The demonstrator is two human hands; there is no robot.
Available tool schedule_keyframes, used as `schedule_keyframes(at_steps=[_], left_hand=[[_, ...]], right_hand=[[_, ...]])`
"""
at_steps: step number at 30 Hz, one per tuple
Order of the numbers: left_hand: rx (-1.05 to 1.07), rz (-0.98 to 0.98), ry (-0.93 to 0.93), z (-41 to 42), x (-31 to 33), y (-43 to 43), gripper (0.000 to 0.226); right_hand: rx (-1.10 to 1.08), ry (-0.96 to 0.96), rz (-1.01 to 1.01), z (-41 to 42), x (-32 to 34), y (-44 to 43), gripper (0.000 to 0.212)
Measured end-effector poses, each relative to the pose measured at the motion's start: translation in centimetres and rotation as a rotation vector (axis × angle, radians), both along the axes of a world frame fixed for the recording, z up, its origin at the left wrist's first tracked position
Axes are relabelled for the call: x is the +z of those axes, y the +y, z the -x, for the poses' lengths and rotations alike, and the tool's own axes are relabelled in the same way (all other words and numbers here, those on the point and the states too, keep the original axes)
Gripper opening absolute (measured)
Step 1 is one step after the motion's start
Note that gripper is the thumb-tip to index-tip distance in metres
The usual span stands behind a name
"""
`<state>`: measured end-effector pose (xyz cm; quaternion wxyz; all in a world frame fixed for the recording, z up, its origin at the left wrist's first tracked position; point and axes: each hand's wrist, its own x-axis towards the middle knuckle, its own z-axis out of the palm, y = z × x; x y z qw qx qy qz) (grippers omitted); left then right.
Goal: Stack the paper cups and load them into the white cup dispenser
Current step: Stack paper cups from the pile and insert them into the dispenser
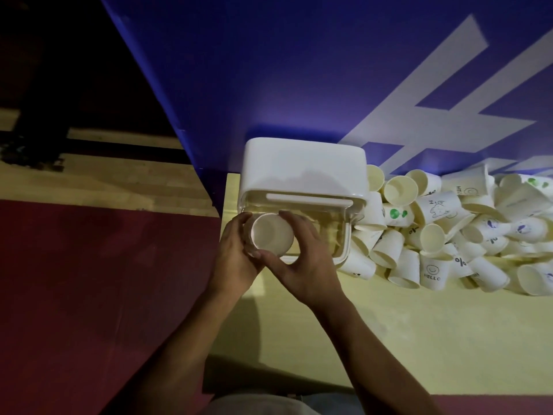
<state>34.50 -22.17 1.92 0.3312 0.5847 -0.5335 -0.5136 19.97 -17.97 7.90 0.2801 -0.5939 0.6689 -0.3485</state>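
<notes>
I have my left hand and right hand clasped together around a paper cup, mouth up, over the white cup dispenser. It looks light and crushable, so I grip near the stiffer rim, gently.

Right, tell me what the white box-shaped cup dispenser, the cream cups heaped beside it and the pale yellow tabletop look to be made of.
White box-shaped cup dispenser: likely plastic, smooth, faintly glossy, with rounded moulded corners; its front section looks clear.
Cream cups: paper, matte, with thin rolled rims and printed designs.
Pale yellow tabletop: flat, matte and smooth; possibly laminate or painted board, but I cannot tell.
</notes>
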Motion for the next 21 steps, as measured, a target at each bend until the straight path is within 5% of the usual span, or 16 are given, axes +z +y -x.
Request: schedule_keyframes(at_steps=[4,9,21], left_hand=[[-0.140,0.077,-0.265,-0.6,-1.1,-0.1,0.085],[-0.132,0.021,-0.132,-1.1,-1.6,0.0,0.089],[-0.088,0.068,-0.198,-1.3,0.4,1.8,0.093]], right_hand=[[0.001,0.039,-0.060,-0.6,-2.4,-1.0,0.078],[0.021,-0.034,-0.175,-0.8,-4.3,-1.4,0.072],[0.156,-0.109,-0.254,0.6,-4.0,-2.0,0.076]])
